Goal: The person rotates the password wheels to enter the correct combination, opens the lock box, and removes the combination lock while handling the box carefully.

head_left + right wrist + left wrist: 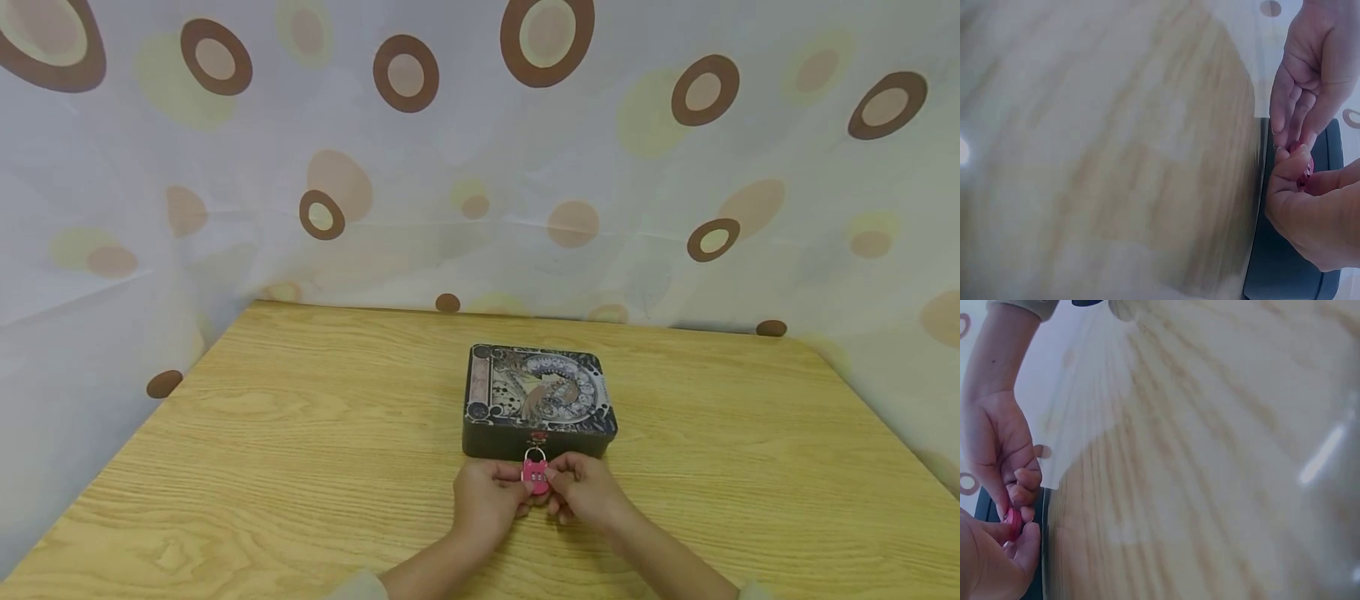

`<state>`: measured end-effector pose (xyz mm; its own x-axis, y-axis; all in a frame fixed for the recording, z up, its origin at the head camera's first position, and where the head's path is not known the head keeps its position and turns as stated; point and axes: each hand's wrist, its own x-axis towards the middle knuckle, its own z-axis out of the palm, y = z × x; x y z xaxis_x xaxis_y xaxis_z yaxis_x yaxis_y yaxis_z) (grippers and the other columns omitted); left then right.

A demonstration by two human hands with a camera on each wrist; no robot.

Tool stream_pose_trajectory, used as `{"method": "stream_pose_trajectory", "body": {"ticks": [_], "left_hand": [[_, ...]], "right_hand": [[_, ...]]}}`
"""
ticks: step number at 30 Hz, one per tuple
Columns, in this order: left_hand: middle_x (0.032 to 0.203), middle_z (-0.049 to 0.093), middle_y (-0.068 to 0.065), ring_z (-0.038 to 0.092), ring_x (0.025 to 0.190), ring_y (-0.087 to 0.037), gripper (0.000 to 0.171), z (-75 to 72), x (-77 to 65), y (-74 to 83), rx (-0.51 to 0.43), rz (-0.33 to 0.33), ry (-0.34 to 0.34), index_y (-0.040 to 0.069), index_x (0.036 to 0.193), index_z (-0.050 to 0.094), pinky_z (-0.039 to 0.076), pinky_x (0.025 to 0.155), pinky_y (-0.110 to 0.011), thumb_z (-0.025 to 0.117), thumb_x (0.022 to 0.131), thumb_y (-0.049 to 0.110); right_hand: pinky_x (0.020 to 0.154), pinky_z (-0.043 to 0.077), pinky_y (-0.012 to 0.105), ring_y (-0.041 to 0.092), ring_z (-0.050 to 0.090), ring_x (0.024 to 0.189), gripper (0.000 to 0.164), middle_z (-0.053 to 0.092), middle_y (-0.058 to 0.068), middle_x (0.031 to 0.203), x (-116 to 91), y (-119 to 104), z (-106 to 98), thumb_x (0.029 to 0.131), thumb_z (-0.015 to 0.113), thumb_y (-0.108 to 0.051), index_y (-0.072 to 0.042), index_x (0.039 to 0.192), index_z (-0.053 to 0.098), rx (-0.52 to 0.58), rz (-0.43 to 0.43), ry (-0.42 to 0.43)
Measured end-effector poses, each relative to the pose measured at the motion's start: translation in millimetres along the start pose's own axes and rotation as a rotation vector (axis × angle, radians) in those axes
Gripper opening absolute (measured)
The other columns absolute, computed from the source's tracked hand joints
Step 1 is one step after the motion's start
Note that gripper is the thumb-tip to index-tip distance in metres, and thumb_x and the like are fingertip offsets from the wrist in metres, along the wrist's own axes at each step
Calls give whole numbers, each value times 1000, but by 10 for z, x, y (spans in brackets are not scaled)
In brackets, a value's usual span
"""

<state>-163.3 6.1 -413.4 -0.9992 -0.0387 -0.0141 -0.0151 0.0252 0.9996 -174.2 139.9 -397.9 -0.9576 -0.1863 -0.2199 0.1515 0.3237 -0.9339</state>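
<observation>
A pink combination padlock (535,476) with number dials hangs by its shackle (535,453) at the front clasp (538,438) of a dark, decorated tin box (551,392). The left hand (486,500) pinches the lock's body from its left side, thumb on the front. From the other side, the right hand (588,490) holds the lock's right edge by the dials between thumb and fingers. In the left wrist view only a sliver of the padlock (1014,524) shows between the fingers. The right wrist view also has the padlock (1307,172) mostly covered by the hands.
The box stands on a wood-grain table (300,433), lid down. Behind and beside the table hangs a pale curtain (420,183) printed with brown and yellow ovals. Light sleeve cuffs (362,586) show at the lower edge.
</observation>
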Motion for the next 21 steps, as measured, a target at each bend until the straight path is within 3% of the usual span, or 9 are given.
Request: {"method": "stream_pose_trajectory", "body": {"ticks": [9, 14, 21], "left_hand": [[66, 67, -22, 65, 53, -20, 5, 54, -32, -8, 43, 18, 64, -13, 76, 67, 52, 48, -24, 64, 75, -10], [68, 68, -23, 66, 56, -20, 5, 74, -44, 11, -9, -23, 59, -13, 78, 67, 54, 51, -25, 65, 75, -9], [70, 69, -21, 65, 55, -16, 6, 81, -36, 45, 14, -23, 90, -12, 79, 68, 54, 51, -24, 67, 75, -8]], "right_hand": [[45, 43, 19, 9, 48, 49, 11, 52, 0, 56, -54, -31, 102, 94, 45, 0, 9, 91, 49, 29, 48, 134], [45, 42, 20, 10, 48, 48, 10, 53, 2, 56, -54, -41, 130, 93, 46, -1, 8, 89, 50, 22, 65, 184], [43, 34, 20, 11, 43, 47, 14, 54, 2, 55, -38, -44, 152, 94, 46, -4, 5, 83, 52, -32, 69, 234]]}}
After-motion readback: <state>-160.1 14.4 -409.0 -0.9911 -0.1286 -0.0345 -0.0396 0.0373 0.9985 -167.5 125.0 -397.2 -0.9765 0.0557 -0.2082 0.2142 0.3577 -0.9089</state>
